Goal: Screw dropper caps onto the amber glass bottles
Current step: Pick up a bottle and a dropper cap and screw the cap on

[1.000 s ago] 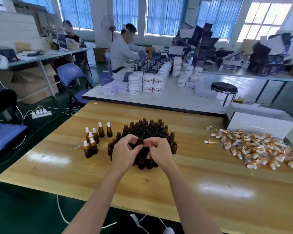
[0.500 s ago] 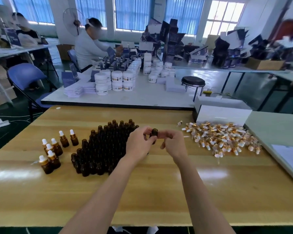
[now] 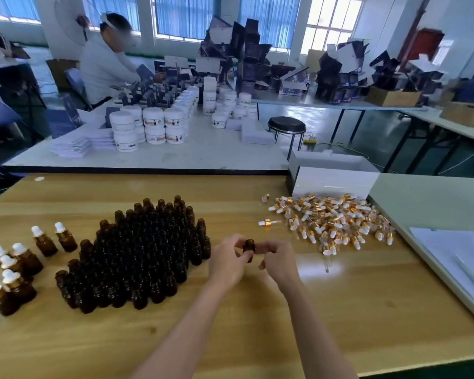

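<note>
1. Left hand [image 3: 227, 262] and right hand [image 3: 277, 259] both pinch one uncapped amber bottle [image 3: 249, 247], fingers [image 3: 231, 242] curled round it, just over the surface [image 3: 340, 310].
2. I'd hold it upright in the left, then grab one of the dropper caps [image 3: 331, 222].

The wooden surface [image 3: 257, 324] is a glossy plank top. A dense cluster of uncapped amber bottles [image 3: 140, 253] stands upright left of its middle; further left stand the capped bottles [image 3: 66, 240] — two side by side near the cluster, five more bunched at the left edge. On the right lies a loose pile of dropper caps [image 3: 331, 220], gold collars and white bulbs; a stray dropper cap [image 3: 267, 222] lies on its side just left of it. Behind the pile a white box [image 3: 334, 181] sits at the far edge; a small white scrap [image 3: 39, 178] lies near the far left corner. A pale green surface [image 3: 435, 198] abuts on the right — white sheets [image 3: 454, 255] lie on it.
</note>
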